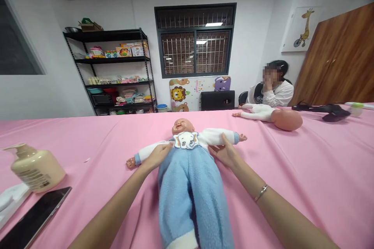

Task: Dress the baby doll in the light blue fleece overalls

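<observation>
Free cloth (pixel 97 145) between bottle (pixel 43 165) and doll (pixel 187 167)

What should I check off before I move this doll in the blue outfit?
1. Left hand at the doll's side, below the armpit: ok.
2. Right hand at the opposite side, thumb against the white sleeve: ok.
3. Doll face up on the pink cloth: ok.
4. Phone and pump bottle apart from the doll: ok, off to the left.
5. Second doll apart: ok, far right.
6. Fingers supporting the back: cannot tell, hidden.
</observation>
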{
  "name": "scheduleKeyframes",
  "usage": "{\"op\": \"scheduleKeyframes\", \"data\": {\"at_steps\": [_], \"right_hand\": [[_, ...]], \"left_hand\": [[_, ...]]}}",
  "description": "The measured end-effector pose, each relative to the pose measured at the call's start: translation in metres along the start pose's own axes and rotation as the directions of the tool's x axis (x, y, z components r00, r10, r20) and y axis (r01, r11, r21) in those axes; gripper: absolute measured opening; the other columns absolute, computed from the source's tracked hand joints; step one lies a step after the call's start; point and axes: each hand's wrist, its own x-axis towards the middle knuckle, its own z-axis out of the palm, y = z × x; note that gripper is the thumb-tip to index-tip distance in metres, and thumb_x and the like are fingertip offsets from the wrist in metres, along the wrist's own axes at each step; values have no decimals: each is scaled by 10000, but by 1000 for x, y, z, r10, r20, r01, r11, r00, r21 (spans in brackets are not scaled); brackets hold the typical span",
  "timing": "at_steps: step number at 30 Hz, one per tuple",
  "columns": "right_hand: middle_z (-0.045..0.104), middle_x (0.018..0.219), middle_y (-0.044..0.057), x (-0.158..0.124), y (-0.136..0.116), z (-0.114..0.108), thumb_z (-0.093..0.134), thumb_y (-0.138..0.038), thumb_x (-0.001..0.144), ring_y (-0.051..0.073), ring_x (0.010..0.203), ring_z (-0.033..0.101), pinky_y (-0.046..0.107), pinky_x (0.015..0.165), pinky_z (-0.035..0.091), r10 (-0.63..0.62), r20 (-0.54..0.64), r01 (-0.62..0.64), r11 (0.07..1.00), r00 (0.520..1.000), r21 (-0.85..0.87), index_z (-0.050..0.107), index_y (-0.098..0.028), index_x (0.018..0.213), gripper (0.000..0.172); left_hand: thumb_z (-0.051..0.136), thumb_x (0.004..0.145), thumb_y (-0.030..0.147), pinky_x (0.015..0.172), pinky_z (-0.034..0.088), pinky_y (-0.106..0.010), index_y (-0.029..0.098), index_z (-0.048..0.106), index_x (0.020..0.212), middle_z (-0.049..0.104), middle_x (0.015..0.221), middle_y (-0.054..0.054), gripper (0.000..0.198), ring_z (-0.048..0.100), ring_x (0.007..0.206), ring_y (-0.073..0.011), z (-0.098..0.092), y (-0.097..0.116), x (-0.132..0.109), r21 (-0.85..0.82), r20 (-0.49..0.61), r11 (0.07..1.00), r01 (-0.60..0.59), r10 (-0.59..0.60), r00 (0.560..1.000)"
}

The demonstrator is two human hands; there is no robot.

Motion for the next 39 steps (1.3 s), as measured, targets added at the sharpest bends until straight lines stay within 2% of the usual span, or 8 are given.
{"op": "scheduleKeyframes", "data": {"at_steps": [4,8,12,17,23,30,35,39], "right_hand": [[532,1078,86,1,4,-5,518,-407,834,168,953,583,297,813,529,72,-102,-73,997,992,-14,462,-198,1039,298],[569,1018,128,-4,6,-7,447,-353,877,160,908,601,269,773,527,144,-120,-155,983,982,-96,470,-144,1007,248],[586,878,93,-13,6,-5,513,-377,838,129,752,584,229,653,499,245,-19,-229,871,969,-434,529,-129,888,254],[464,658,-14,-25,3,-3,620,-507,727,65,569,404,189,538,353,251,201,-28,686,947,-727,513,-139,749,384],[479,768,6,-26,-1,-3,642,-468,714,99,713,418,222,658,339,210,415,215,606,885,-765,519,-128,743,363],[398,642,-37,-20,7,-2,651,-546,662,78,588,360,209,565,297,-63,222,196,733,973,-652,425,-165,738,449],[513,689,5,-17,22,-3,610,-572,678,142,641,466,263,577,377,-78,140,150,760,987,-633,474,-189,770,417],[572,767,29,-12,29,0,583,-575,705,178,737,521,303,660,437,-100,151,174,761,983,-626,524,-195,804,397]], "left_hand": [[472,730,622,569,372,-232,130,524,696,512,626,2,496,453,589,-130,1,-12,-4,-220,-158,973,67,-103,982],[559,686,563,667,397,-235,126,546,776,573,773,-11,446,511,724,-152,3,-26,-6,-102,-13,993,64,-66,998],[515,701,601,811,422,-303,129,570,846,621,930,-66,497,552,889,-220,1,-37,-8,-131,-20,986,105,-108,994],[427,762,631,998,327,-320,119,605,1020,579,1160,-106,601,507,1103,-251,-1,-40,-6,-221,-19,960,171,-179,984],[456,755,602,890,401,-308,132,659,909,644,1026,-63,535,557,998,-260,-2,-50,-2,-108,-41,984,144,-149,988],[419,753,629,522,373,-264,137,576,655,569,580,-23,526,510,569,-188,-7,-48,-7,-92,-48,955,282,-287,957],[538,760,535,897,394,-297,145,631,970,621,1049,-65,453,534,1026,-227,-5,-36,-13,-244,86,962,125,-107,991],[618,749,442,954,384,-340,134,553,1146,569,1170,-92,507,514,1091,-240,6,-29,-19,-458,175,878,138,-63,982]]}}
